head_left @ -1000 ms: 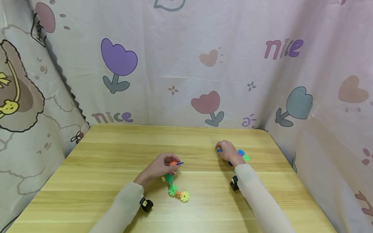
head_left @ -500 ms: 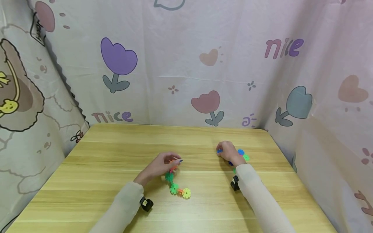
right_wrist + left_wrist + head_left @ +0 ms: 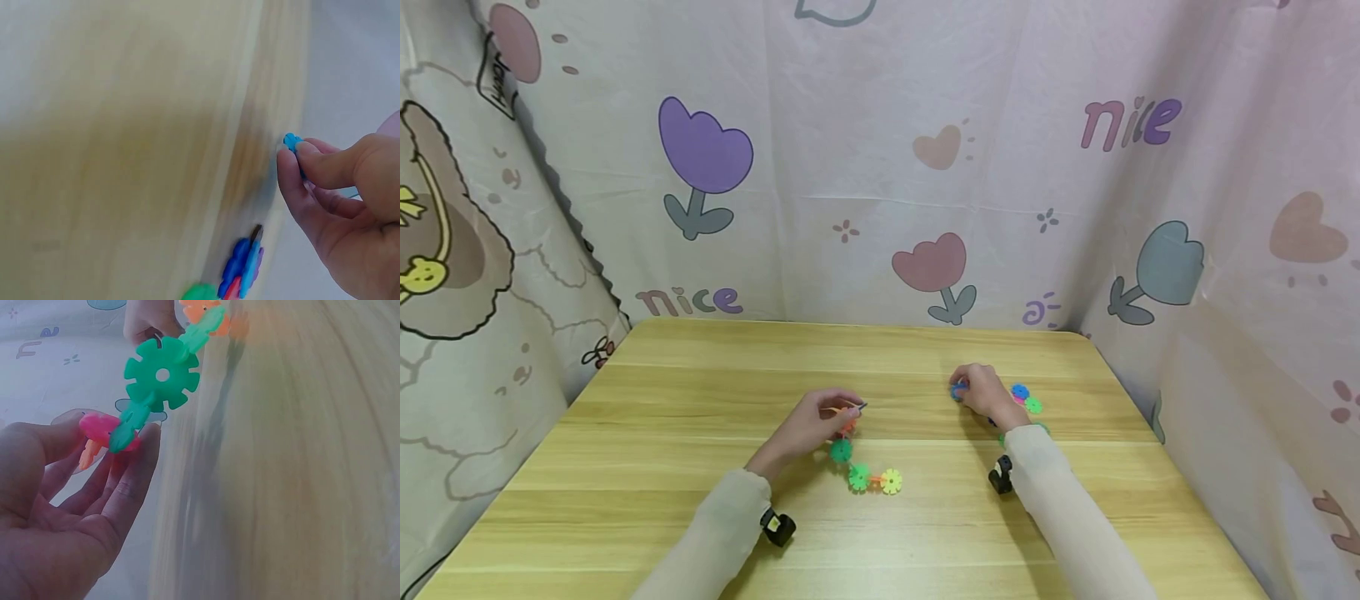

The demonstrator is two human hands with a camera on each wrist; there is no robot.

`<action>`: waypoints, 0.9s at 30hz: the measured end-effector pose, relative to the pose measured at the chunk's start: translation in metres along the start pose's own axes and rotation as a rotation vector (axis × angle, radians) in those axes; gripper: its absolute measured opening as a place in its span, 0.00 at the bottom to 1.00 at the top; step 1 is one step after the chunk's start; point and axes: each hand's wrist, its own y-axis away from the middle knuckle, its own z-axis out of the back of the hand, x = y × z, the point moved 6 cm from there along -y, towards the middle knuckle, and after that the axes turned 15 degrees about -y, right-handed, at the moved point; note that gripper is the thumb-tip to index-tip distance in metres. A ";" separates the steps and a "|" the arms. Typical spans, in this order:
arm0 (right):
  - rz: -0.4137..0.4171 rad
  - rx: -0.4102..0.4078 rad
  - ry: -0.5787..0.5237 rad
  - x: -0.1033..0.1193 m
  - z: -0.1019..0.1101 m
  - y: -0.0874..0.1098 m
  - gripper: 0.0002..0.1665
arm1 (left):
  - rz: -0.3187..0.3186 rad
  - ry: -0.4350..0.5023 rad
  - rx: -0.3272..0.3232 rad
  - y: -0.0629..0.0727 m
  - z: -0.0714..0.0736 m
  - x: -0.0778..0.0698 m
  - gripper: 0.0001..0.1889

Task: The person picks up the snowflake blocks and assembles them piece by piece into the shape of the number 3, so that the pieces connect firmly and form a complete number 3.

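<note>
My left hand [image 3: 812, 423] pinches one end of a chain of interlocking notched plastic discs. Pink and orange discs sit between its thumb and fingers, and a dark blue disc [image 3: 862, 406] shows edge-on at the fingertips. From there the chain hangs through a dark green disc [image 3: 841, 451] and a lighter green one [image 3: 859, 477] to a yellow disc [image 3: 891, 481]. Farther right, my right hand [image 3: 988, 393] holds a single blue disc [image 3: 292, 141] between thumb and forefinger, close over the table. Part of that disc is hidden by the fingers.
Beside and under the right wrist lie more discs, among them a blue one [image 3: 1019, 391] and a bright green one [image 3: 1033, 405]. The right wrist view shows a cluster with a dark blue disc [image 3: 234, 265]. A patterned curtain [image 3: 850, 167] borders the wooden table [image 3: 715, 367].
The left hand has risen slightly, and the chain's yellow end has swung right and away from me. The blue disc in the right hand has turned, and that hand has shifted slightly left.
</note>
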 end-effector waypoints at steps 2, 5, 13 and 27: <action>0.006 0.002 -0.036 0.004 -0.001 0.001 0.10 | 0.007 0.000 -0.012 0.000 0.000 0.001 0.18; 0.018 0.017 -0.109 0.012 -0.003 0.001 0.12 | 0.013 0.005 -0.024 0.000 0.000 0.002 0.18; 0.066 0.078 -0.204 0.041 -0.012 0.002 0.13 | 0.004 0.009 -0.043 0.000 0.001 0.000 0.17; 0.148 0.142 -0.327 0.086 -0.027 0.005 0.12 | 0.014 0.018 -0.059 -0.001 0.001 -0.001 0.15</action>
